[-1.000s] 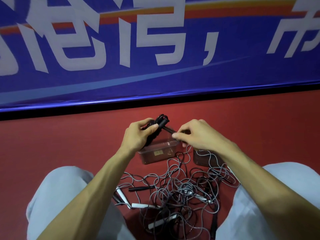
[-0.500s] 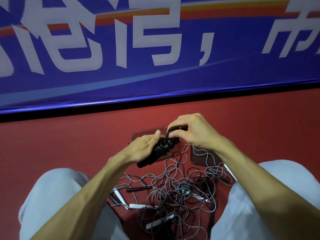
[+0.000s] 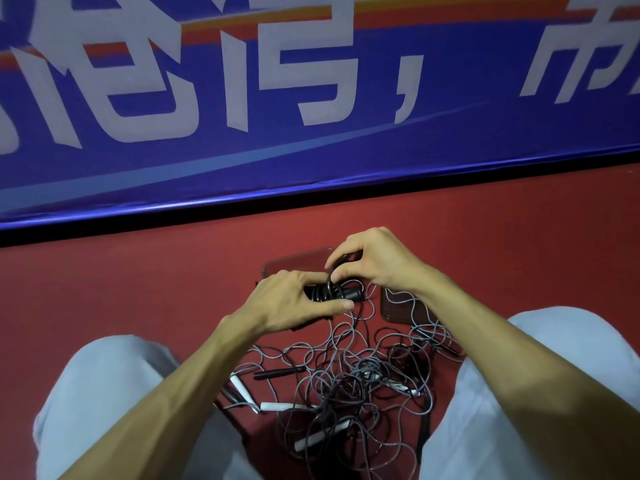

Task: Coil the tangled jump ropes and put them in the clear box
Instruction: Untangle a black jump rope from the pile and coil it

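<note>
One coil nearly wound
Black coil [image 3: 328, 293] gripped by left hand [image 3: 291, 304], pinched by right hand [image 3: 375, 261] (over the clear box [image 3: 292, 262]); tangle [image 3: 349, 382] not yet sorted.

Coiled black jump rope [image 3: 330, 294]: tight bundle, held just above clear box [image 3: 294, 261], toward its 4 o'clock side. Clear box partly hidden. Tangled grey jump ropes [image 3: 346, 379], white and black handles, sprawling loose at box's 6 o'clock.
</note>
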`<state>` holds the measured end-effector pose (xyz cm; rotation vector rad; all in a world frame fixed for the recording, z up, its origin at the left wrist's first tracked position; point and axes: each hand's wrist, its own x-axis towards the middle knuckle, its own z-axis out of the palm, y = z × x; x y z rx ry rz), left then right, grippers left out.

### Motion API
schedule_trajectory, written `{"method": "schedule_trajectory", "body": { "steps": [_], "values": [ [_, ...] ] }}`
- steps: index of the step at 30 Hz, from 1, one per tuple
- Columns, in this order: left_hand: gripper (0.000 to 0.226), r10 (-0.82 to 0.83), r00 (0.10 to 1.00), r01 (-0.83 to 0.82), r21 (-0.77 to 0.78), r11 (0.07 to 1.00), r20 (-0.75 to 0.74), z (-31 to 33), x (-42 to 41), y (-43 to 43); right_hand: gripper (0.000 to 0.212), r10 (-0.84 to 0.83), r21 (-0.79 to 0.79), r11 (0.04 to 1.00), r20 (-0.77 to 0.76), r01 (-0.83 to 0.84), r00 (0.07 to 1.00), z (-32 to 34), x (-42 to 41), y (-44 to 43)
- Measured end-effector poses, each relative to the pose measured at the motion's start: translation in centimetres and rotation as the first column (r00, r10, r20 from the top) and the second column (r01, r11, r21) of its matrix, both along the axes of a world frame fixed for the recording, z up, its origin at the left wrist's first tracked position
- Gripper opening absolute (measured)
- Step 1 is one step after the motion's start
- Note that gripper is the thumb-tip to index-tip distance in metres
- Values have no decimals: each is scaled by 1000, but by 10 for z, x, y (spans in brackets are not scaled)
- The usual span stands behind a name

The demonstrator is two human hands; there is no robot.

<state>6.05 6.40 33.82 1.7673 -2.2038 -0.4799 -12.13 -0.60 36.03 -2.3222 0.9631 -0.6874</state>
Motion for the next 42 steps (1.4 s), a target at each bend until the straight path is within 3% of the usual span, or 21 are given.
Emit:
{"method": "schedule_trajectory", "body": {
  "steps": [4,7,9,12,15,18,22,24,28,30,32,33,35,38,40,42],
  "values": [
    [38,-10,969,17,23,1000,-245,7,0,1,1,-54,385,922,221,-37,974,-5,-6,-5],
    [39,-35,867,67,48,997,-496,18,3,4,18,-141,591,786,458,-182,878,-11,-8,-6],
    [31,-31,797,76,49,996,-603,23,7,6,20,-228,663,711,535,-236,814,-11,-8,-7],
    [19,-5,708,47,40,998,-706,27,10,6,15,-377,743,647,507,-171,775,-8,-7,-7],
    [14,37,675,9,58,998,-737,26,9,5,16,-548,834,548,416,-65,726,-9,-5,-6],
    [25,52,672,-2,69,998,-738,25,5,4,20,-641,895,443,357,-53,679,-11,-3,-4],
    [44,41,636,-4,51,999,-771,26,1,4,21,-668,908,399,383,-128,638,-7,-3,-1],
    [40,59,605,-17,61,998,-794,24,-2,4,26,-720,914,344,403,-214,565,-6,-3,-1],
    [30,125,517,-132,65,989,-847,23,-3,-1,19,-851,879,274,411,-391,328,0,-8,-9],
    [29,163,457,-193,81,978,-874,25,-4,-2,14,-843,880,272,413,-389,346,3,-12,-10],
    [27,200,370,-263,104,959,-907,26,-4,-3,18,-774,874,302,457,-380,439,7,-14,-5],
    [25,216,333,-295,117,948,-918,27,-3,-4,23,-700,873,356,486,-334,523,8,-14,-4],
    [25,244,306,-324,141,936,-920,28,0,-5,27,-521,818,559,475,-137,709,6,-10,1],
    [26,274,332,-290,179,940,-903,28,2,-4,27,-449,569,803,382,177,808,-1,-1,4],
    [26,285,358,-264,196,944,-889,27,2,-3,28,-447,372,870,321,322,835,-8,1,1],
    [27,285,405,-228,206,952,-869,25,2,-3,24,-427,69,904,191,421,884,-13,2,1]
  ]
}}
